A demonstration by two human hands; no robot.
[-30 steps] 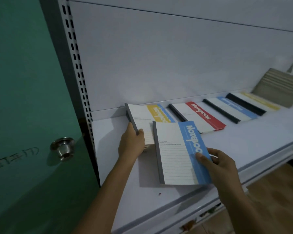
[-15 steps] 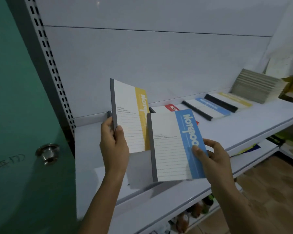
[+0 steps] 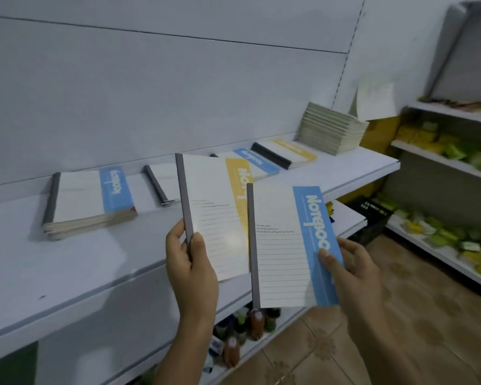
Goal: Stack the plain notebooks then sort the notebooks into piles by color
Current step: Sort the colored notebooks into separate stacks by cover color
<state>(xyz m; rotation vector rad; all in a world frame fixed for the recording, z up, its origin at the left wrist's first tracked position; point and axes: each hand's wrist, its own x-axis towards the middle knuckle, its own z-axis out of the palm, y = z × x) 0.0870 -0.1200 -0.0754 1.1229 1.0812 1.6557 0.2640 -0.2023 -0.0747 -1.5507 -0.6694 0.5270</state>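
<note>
My left hand (image 3: 190,269) grips a yellow-striped notebook (image 3: 214,215) by its grey spine, upright above the white shelf (image 3: 25,259). My right hand (image 3: 350,270) holds a blue-striped notebook (image 3: 286,245) by its right edge, just right of and partly overlapping the yellow one. On the shelf lie a pile topped by a blue-striped notebook (image 3: 89,201) at the left, a notebook (image 3: 161,184) mostly hidden behind the held one, a blue-striped pile (image 3: 254,162) and a yellow-striped pile (image 3: 286,154). A tall stack of plain notebooks (image 3: 331,129) stands at the shelf's right end.
A lower shelf under my hands carries small bottles (image 3: 242,332). Shelves at the right (image 3: 442,162) hold yellow and green packets. A dark crate (image 3: 370,215) sits on the brown tiled floor (image 3: 428,329). The white back panel rises behind the shelf.
Both hands have carried their notebooks rightward along the shelf and the view has swung right. The blue-topped pile on the left has come into view; the green door has left it.
</note>
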